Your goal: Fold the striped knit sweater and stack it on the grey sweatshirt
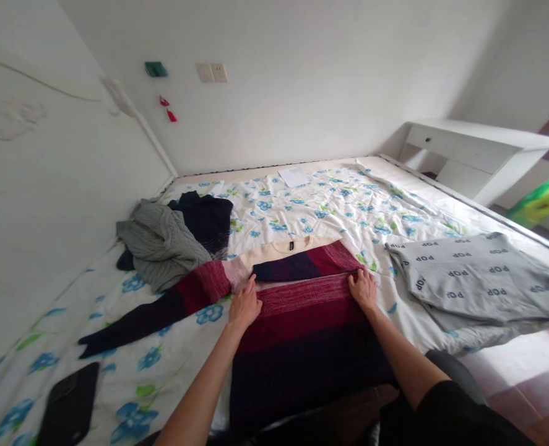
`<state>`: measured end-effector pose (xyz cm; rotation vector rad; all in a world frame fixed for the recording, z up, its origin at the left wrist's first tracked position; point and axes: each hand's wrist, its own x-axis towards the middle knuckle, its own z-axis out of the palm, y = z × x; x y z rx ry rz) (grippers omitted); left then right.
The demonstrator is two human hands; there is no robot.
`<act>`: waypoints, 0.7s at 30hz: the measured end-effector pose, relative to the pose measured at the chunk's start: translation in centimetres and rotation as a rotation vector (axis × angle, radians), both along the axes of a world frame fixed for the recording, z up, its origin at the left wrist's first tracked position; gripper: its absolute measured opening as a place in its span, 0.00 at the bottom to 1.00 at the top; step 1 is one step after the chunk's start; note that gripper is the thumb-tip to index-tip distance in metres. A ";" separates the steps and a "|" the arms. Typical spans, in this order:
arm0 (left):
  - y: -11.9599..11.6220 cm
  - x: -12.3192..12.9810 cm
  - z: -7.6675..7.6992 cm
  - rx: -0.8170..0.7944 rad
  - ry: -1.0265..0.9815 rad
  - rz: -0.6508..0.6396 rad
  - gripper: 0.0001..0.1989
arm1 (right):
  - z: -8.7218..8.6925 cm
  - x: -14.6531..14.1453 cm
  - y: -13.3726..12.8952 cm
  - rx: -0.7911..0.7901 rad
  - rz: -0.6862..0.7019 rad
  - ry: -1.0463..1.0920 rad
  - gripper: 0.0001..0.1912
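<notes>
Step in hand looks like folding the striped knit sweater [306, 328], which lies flat at the near edge of the bed [237, 176], about midway along, collar toward the far edge. One sleeve [293, 266] already crosses the chest; the other sleeve [163, 310] runs out toward the left edge

Our left hand [245, 305] is at the folded sleeve's cuff, index finger reaching forward, the rest loosely bent. Our right hand [363, 288] has fingers curled at the outer fold, a bit apart. Can't tell on either whether we're pinching cloth or just pressing it

Next move, we'd judge, calls for keeping that fold straight, then bringing the outstretched sleeve in without dragging the body

Materials: soft knit in broad bands, cream, marled red, burgundy, navy; body roughly rectangular, sleeves tapered. Grey cable-knit garment [163, 241] bunched near the left edge, chunky ribs. Grey POP-print garment [478, 275] lies loosely flat by the near right corner, smoother cloth. Floral sheet [265, 217] underneath is thin and wrinkled
</notes>
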<state>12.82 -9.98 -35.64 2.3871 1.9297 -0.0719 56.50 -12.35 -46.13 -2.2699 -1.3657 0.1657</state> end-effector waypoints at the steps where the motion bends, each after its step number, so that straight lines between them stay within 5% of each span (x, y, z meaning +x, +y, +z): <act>1: 0.0 0.0 0.3 -0.011 0.002 0.039 0.40 | 0.0 0.1 0.0 0.011 -0.005 0.004 0.32; 5: -0.3 -0.3 1.1 -0.084 0.045 0.137 0.37 | 0.0 0.5 -0.1 0.016 -0.010 0.004 0.29; 11: -1.2 -0.9 0.2 -0.258 0.057 0.133 0.32 | -0.2 1.0 -0.1 0.010 0.037 0.020 0.27; 21: -1.1 -0.4 0.5 -0.283 0.066 0.179 0.28 | -0.7 1.0 0.2 0.071 -0.032 0.036 0.29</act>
